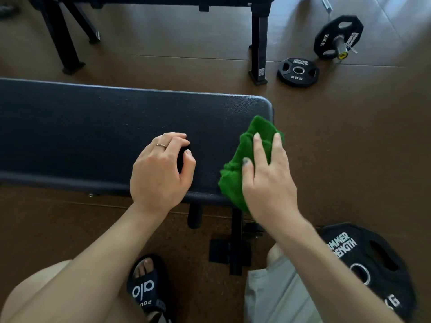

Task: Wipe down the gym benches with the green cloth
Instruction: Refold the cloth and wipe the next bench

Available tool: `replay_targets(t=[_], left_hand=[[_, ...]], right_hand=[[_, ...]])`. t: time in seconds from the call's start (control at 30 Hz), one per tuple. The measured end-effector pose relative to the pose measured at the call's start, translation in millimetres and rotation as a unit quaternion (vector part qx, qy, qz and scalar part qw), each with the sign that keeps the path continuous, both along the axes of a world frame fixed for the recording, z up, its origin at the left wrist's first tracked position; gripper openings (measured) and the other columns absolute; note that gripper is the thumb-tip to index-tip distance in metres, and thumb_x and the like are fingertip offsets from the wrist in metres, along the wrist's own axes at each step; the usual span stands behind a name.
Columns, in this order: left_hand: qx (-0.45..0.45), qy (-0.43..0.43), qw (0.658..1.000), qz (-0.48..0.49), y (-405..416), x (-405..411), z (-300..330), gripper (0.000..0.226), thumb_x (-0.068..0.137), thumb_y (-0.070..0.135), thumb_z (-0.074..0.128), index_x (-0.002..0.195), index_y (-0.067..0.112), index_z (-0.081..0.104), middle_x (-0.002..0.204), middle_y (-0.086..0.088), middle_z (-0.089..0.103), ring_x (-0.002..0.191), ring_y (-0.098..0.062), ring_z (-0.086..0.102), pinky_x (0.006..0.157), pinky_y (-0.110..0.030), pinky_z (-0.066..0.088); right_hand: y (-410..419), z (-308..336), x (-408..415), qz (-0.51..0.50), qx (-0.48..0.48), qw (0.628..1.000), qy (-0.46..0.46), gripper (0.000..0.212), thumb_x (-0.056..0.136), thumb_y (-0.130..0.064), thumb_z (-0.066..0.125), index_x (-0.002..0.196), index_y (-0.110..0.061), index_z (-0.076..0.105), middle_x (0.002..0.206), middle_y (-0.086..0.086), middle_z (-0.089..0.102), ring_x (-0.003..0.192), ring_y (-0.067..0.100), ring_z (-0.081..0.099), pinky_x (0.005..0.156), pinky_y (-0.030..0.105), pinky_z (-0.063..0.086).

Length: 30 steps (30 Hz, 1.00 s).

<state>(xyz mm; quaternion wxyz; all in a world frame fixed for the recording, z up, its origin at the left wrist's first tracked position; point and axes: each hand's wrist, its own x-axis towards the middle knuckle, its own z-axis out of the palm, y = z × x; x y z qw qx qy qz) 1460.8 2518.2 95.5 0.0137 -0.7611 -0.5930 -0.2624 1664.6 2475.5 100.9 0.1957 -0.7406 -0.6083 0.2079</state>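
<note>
Green cloth (250, 159) is looking soft, light and floppy, so it's going to bunch and slide on the slick pad unless a flat palm is pinning it. Best hold is on top of the wad with fingers spread, not a pinch at a corner. It's a bright green fuzzy towel, crumpled into a loose wad with folds showing, no visible dirt.

Cloth is sitting at the right end of the near bench (93, 127), partly on the pad and partly hanging over the near edge, close to the rounded right corner.

Right hand (268, 180) is lying on the cloth with fingers fairly straight, pressing it down rather than clenching it. Left hand (161, 173) is resting on the pad just left of the cloth, fingers loosely curled, holding nothing that I can see.

Bench pad is dark, leather-like, grained and firm. Most of it is stretching off to the left, so my read is the bulk of this bench is still needing a pass. Second bench (163, 1) is standing on the far side, only its frame and pad edge showing.

Weight plates (298, 71) are lying on the floor to the right. Not in the wiping path.
</note>
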Motion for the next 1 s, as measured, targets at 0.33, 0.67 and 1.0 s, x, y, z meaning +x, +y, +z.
replay_targets(t=[0.33, 0.67, 1.0], left_hand=[[0.003, -0.008, 1.000, -0.006, -0.8, -0.4, 0.6, 0.034, 0.102, 0.028, 0.044, 0.112, 0.012, 0.072, 0.124, 0.001, 0.070, 0.112, -0.017, 0.065, 0.092, -0.033, 0.053], [0.017, -0.030, 0.999, 0.006, -4.7, -2.2, -0.1, 0.032, 0.105, 0.031, 0.039, 0.102, 0.006, 0.060, 0.109, -0.007, 0.066, 0.086, -0.022, 0.064, 0.062, -0.032, 0.048], [0.026, -0.024, 0.999, -0.005, -2.3, -0.7, -2.7, 0.034, 0.105, 0.029, 0.039, 0.097, 0.007, 0.064, 0.108, -0.005, 0.066, 0.094, -0.021, 0.065, 0.065, -0.040, 0.056]], right_hand=[[140.6, 3.6, -4.3, 0.051, -0.041, 0.984, -0.165, 0.064, 0.106, -0.044, 0.016, 0.165, -0.020, 0.006, 0.173, 0.009, 0.001, 0.159, 0.033, -0.004, 0.128, 0.049, -0.002], [145.3, 10.0, -37.5, 0.253, 0.034, 0.949, -0.187, 0.057, 0.107, -0.049, 0.023, 0.163, -0.036, 0.020, 0.172, -0.004, 0.013, 0.159, 0.019, 0.007, 0.128, 0.040, 0.001], [33.7, 4.0, -3.6, 0.078, -0.024, 0.984, -0.156, 0.064, 0.106, -0.050, 0.013, 0.165, -0.026, 0.008, 0.173, 0.007, -0.002, 0.158, 0.032, -0.007, 0.128, 0.047, -0.007]])
